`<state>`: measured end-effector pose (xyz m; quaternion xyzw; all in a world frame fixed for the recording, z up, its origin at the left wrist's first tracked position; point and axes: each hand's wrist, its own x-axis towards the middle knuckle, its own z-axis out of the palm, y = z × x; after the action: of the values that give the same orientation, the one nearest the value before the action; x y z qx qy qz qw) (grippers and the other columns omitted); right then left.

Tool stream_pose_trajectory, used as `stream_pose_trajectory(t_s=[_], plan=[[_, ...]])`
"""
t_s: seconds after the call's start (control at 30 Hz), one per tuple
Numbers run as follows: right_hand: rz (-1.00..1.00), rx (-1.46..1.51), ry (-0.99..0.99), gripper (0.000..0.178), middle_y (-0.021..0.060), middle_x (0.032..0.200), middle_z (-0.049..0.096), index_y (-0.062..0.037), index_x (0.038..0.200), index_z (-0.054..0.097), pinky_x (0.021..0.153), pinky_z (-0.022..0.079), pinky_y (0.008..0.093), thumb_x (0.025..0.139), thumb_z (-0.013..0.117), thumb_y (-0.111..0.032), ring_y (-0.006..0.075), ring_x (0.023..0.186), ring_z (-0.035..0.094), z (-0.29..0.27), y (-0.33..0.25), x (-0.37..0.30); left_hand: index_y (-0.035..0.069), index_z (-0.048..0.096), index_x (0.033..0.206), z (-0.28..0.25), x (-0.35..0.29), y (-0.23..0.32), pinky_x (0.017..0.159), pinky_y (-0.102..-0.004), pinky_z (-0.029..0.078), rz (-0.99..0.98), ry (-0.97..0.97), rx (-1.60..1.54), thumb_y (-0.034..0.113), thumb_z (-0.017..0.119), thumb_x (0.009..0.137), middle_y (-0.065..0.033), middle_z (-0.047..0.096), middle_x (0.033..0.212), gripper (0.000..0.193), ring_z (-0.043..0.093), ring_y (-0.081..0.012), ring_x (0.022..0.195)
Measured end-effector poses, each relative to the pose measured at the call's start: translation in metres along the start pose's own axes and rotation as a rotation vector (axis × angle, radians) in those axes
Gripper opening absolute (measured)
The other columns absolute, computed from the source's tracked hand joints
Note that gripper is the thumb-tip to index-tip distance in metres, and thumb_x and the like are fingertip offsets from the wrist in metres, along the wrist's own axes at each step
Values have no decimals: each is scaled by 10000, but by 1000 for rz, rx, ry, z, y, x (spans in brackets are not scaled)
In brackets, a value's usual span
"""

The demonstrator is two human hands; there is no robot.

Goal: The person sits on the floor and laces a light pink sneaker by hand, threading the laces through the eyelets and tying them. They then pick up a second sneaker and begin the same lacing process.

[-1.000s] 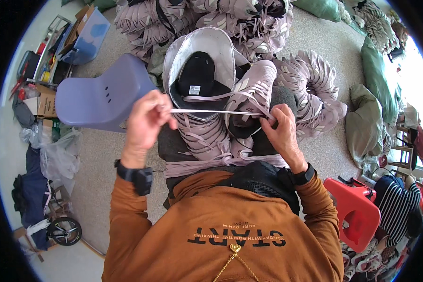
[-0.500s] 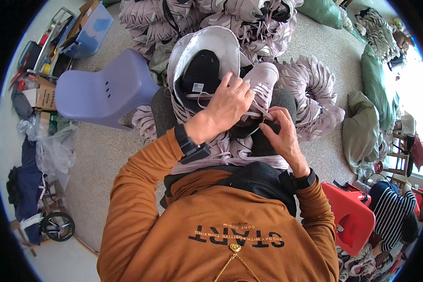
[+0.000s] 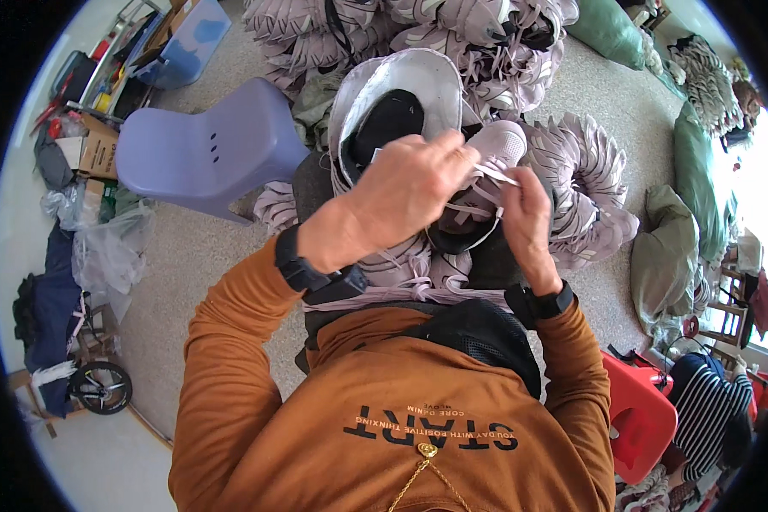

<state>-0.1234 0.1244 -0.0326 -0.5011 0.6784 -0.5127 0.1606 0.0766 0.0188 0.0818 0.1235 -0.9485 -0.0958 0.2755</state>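
A pale pink sneaker [image 3: 502,142] lies across my lap, its toe pointing away from me and its dark opening toward me. Above its tongue, a pale pink shoelace [image 3: 497,174] stretches between my two hands. My left hand [image 3: 397,192] has its fingers closed at the lace's left part; the fingertips are partly hidden. On the other side, my right hand [image 3: 529,213] pinches the lace between thumb and finger. Just left of the shoe stands a white-lined container [image 3: 442,81] holding a black, rounded flat piece [image 3: 391,118]. More pale pink laces [image 3: 401,295] lie over my lap.
Bundled pink shoe parts [image 3: 486,51] are heaped ahead, with a ring of them [image 3: 584,171] at right. A purple chair [image 3: 205,149] stands left, a red stool [image 3: 644,418] lower right. Green sacks [image 3: 700,183] line the right side, where another person in stripes [image 3: 712,410] sits.
My right hand has risen from beside the shoe's opening, drawing the lace up over the tongue. The left hand has turned and come closer to it. The whole view has shifted slightly.
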Motion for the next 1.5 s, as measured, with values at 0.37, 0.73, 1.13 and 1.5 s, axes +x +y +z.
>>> stream_pose_trajectory(t_s=[0.37,0.73,1.13,1.5], plan=[[523,551,212,266,73,802,659,-20,936,599,499,434,264,1028,477,-237,118,589,559,-42,23,-21,-30,631,1046,16,-54,-35,666,-394,554,-283,-41,-49,-34,618,898,-144,582,918,148,648,-323,769],[623,781,230,180,51,821,616,-29,1028,612,548,449,281,1024,539,-194,129,615,558,-73,34,-14,10,602,838,31,-37,-36,625,-415,494,-354,113,-98,109,710,886,-114,567,805,154,607,-308,697],[439,527,-247,236,103,1012,670,44,1192,611,819,548,293,1010,524,-79,162,877,665,-17,-49,-27,-39,666,968,81,-28,-27,674,-385,530,-555,0,-529,99,654,904,-227,688,811,152,717,-325,769],[645,690,-339,269,125,1018,659,65,1209,565,776,589,330,982,495,-61,221,880,713,28,-24,-27,-16,648,930,87,-20,-26,673,-445,496,-438,-20,-395,62,627,909,-223,651,866,83,646,-410,790]])
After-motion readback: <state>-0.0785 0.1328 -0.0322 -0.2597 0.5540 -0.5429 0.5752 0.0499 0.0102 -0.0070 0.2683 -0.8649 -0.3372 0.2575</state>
